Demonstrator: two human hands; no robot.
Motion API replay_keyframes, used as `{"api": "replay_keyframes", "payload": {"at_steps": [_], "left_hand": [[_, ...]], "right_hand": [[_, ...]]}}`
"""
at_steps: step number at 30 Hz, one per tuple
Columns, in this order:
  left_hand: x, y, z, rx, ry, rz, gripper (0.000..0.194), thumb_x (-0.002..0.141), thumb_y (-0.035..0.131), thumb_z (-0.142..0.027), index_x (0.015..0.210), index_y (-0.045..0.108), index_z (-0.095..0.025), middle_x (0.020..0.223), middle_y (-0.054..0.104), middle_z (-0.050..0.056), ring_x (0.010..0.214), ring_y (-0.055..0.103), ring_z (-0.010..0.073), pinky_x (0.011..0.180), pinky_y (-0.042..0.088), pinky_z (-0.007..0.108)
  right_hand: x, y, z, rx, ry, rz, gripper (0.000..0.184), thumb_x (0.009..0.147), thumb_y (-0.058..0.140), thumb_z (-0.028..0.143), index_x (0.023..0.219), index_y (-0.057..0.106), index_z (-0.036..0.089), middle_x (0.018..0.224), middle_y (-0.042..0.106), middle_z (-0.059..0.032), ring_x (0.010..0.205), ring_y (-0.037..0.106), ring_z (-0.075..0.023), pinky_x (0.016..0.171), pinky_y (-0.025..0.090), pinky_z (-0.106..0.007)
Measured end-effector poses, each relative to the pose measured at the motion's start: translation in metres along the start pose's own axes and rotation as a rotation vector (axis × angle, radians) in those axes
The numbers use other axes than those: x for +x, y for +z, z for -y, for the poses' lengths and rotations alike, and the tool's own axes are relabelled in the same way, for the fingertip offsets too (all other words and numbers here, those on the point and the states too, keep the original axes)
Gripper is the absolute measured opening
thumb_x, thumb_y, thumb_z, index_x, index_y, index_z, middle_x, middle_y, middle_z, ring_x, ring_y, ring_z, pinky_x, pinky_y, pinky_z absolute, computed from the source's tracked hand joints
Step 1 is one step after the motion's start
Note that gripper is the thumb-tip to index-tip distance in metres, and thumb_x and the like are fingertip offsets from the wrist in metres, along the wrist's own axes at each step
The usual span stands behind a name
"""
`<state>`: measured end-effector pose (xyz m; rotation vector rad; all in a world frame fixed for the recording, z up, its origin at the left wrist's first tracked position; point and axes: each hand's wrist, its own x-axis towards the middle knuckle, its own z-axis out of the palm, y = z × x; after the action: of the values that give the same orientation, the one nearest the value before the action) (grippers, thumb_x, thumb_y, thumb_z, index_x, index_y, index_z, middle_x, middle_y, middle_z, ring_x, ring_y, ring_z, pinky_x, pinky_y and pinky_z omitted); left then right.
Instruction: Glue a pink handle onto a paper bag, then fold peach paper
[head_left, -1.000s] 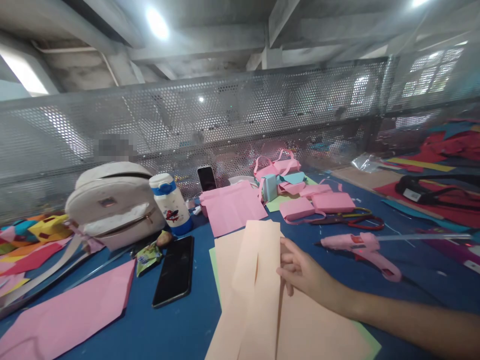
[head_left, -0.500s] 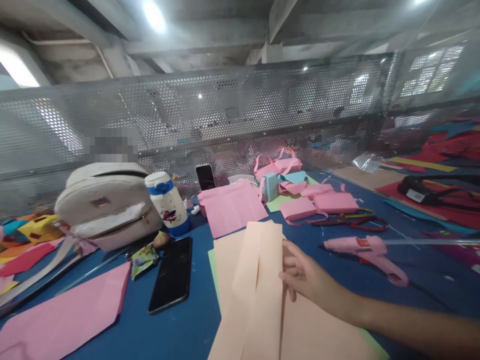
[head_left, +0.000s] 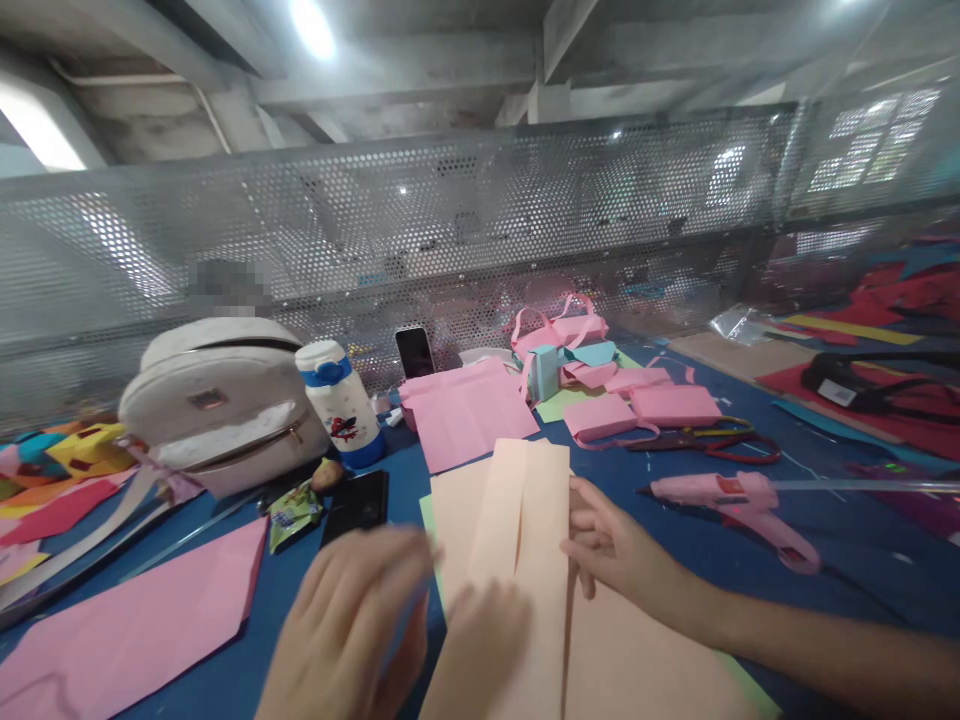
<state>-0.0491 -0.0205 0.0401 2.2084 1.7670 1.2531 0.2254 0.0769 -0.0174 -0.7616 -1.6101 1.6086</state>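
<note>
A peach sheet of paper, folded into a long strip with a slit between its flaps, lies over a wider peach sheet. Green paper peeks out underneath. My right hand pinches the folded paper's right edge, some fingers curled out of sight. Left of the paper, my left hand is raised above the table, its fingertips smeared by motion; a gap shows between the curved fingers and thumb, with nothing seen in it. A second blurred, hand-like shape lies over the folded paper; I cannot make it out clearly.
A pink glue gun and scissors lie to the right. Behind are pink paper, small pink paper bags and a bottle. A backpack, a phone and a pink sheet are left.
My left hand has come into view from below, beside the folded paper and partly over the phone. My right hand keeps its grip on the paper's edge.
</note>
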Motion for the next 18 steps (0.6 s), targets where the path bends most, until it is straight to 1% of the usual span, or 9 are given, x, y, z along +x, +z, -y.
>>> {"api": "replay_keyframes", "payload": {"at_steps": [1, 2, 5, 7, 9, 12, 15, 16, 18], "left_hand": [[0.007, 0.008, 0.005, -0.052, -0.044, 0.044, 0.036, 0.092, 0.057, -0.039, 0.126, 0.053, -0.028, 0.129, 0.055, 0.009, 0.117, 0.053, 0.0283, 0.095, 0.048, 0.048], [0.013, 0.016, 0.010, -0.142, -0.117, 0.101, 0.038, 0.089, 0.059, -0.039, 0.125, 0.051, -0.029, 0.129, 0.054, 0.009, 0.120, 0.051, 0.0291, 0.095, 0.047, 0.046], [0.026, 0.039, 0.026, -0.519, -0.410, 0.276, 0.050, 0.079, 0.067, -0.044, 0.119, 0.048, -0.022, 0.127, 0.053, 0.012, 0.118, 0.052, 0.0295, 0.093, 0.048, 0.042], [0.029, 0.050, 0.031, -0.590, -0.452, 0.335, 0.056, 0.074, 0.069, -0.047, 0.118, 0.047, -0.020, 0.120, 0.057, 0.014, 0.110, 0.056, 0.0285, 0.091, 0.049, 0.042], [0.028, 0.056, 0.027, -0.612, -0.450, 0.376, 0.059, 0.072, 0.071, -0.045, 0.119, 0.046, -0.019, 0.113, 0.061, 0.012, 0.101, 0.059, 0.0254, 0.087, 0.049, 0.040], [0.027, 0.059, 0.013, -0.660, -0.460, 0.481, 0.061, 0.072, 0.072, -0.037, 0.123, 0.043, -0.020, 0.102, 0.061, 0.006, 0.089, 0.060, 0.0202, 0.079, 0.048, 0.034], [0.027, 0.058, 0.000, -0.567, -0.421, 0.584, 0.065, 0.073, 0.065, -0.029, 0.130, 0.037, -0.019, 0.082, 0.053, -0.003, 0.075, 0.054, 0.0153, 0.068, 0.041, 0.028], [0.028, 0.058, -0.002, -0.513, -0.399, 0.599, 0.066, 0.072, 0.062, -0.027, 0.132, 0.036, -0.017, 0.076, 0.048, -0.005, 0.070, 0.050, 0.0143, 0.065, 0.038, 0.027], [0.031, 0.057, -0.003, -0.428, -0.364, 0.612, 0.067, 0.071, 0.058, -0.023, 0.134, 0.036, -0.014, 0.071, 0.041, -0.006, 0.066, 0.044, 0.0134, 0.062, 0.034, 0.026]], "right_hand": [[0.000, 0.000, 0.001, 0.002, 0.000, -0.002, 0.066, 0.086, 0.063, 0.033, 0.138, 0.025, 0.022, 0.101, 0.065, -0.0080, 0.061, 0.058, -0.0106, 0.046, 0.047, -0.020], [0.000, 0.000, 0.001, 0.005, 0.000, -0.003, 0.066, 0.085, 0.063, 0.035, 0.138, 0.026, 0.023, 0.101, 0.065, -0.0077, 0.060, 0.058, -0.0103, 0.046, 0.047, -0.020], [0.000, 0.000, 0.004, 0.013, -0.003, -0.010, 0.065, 0.084, 0.065, 0.039, 0.135, 0.028, 0.023, 0.098, 0.066, -0.0064, 0.056, 0.057, -0.0094, 0.046, 0.048, -0.020], [0.000, 0.000, 0.006, 0.020, -0.007, -0.002, 0.065, 0.084, 0.066, 0.042, 0.134, 0.029, 0.022, 0.098, 0.067, -0.0065, 0.055, 0.058, -0.0096, 0.046, 0.048, -0.020], [0.001, 0.001, 0.008, 0.029, -0.017, -0.001, 0.063, 0.084, 0.066, 0.043, 0.131, 0.030, 0.022, 0.101, 0.067, -0.0076, 0.055, 0.060, -0.0098, 0.044, 0.048, -0.019], [0.000, 0.004, 0.010, 0.037, -0.020, -0.012, 0.061, 0.083, 0.067, 0.045, 0.128, 0.032, 0.022, 0.107, 0.065, -0.0098, 0.054, 0.062, -0.0095, 0.042, 0.048, -0.019], [-0.002, 0.006, 0.012, 0.064, -0.006, -0.027, 0.065, 0.080, 0.070, 0.050, 0.126, 0.032, 0.023, 0.109, 0.064, -0.0098, 0.056, 0.064, -0.0110, 0.043, 0.049, -0.019], [-0.003, 0.007, 0.013, 0.074, 0.007, -0.026, 0.066, 0.079, 0.070, 0.052, 0.125, 0.033, 0.023, 0.105, 0.065, -0.0086, 0.056, 0.065, -0.0116, 0.043, 0.050, -0.020], [-0.006, 0.007, 0.013, 0.080, 0.052, 0.006, 0.060, 0.080, 0.066, 0.058, 0.118, 0.040, 0.020, 0.085, 0.067, -0.0039, 0.050, 0.063, -0.0124, 0.040, 0.049, -0.020]]}}
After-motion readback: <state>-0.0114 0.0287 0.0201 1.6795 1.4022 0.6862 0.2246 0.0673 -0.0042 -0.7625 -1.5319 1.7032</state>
